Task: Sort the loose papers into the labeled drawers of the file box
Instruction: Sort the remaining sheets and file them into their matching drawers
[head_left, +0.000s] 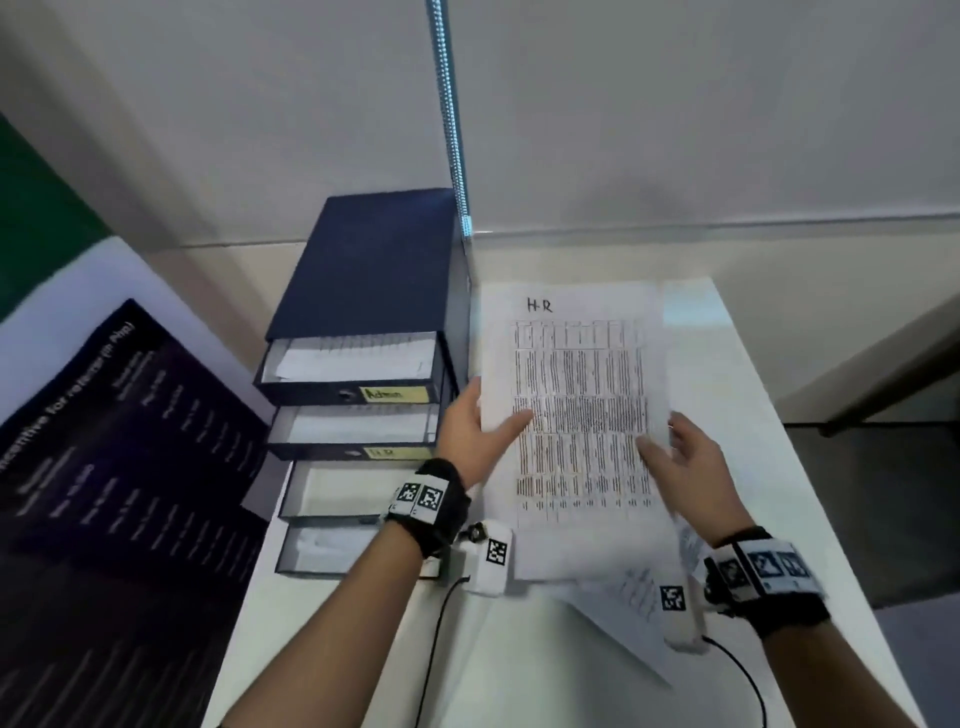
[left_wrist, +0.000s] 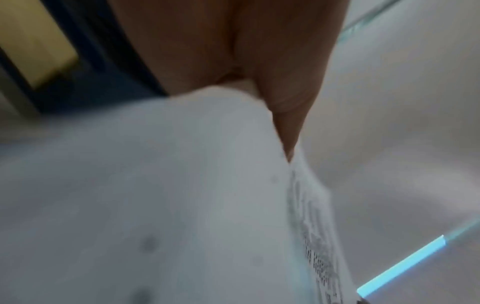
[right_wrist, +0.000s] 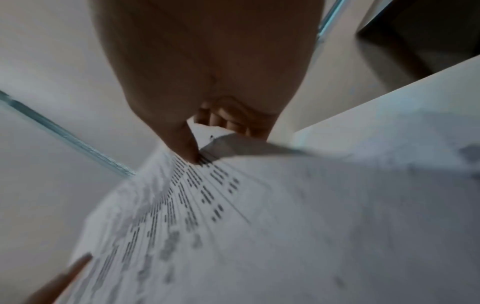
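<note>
Head view: white printed sheet marked "H-R" (head_left: 576, 405) held up between both hands.
Left hand (head_left: 475, 434) pinches its left edge, right hand (head_left: 685, 454) its right edge, beside the dark blue four-drawer file box (head_left: 374, 270).

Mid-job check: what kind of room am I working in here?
Most likely an office desk: a navy file box with drawers labeled Admin and what reads as HR, a printed table sheet headed H-R held in both hands, and a white table.

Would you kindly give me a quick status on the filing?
Left hand, right hand pinch HR sheet. HR drawer open. Path unobstructed.
</note>
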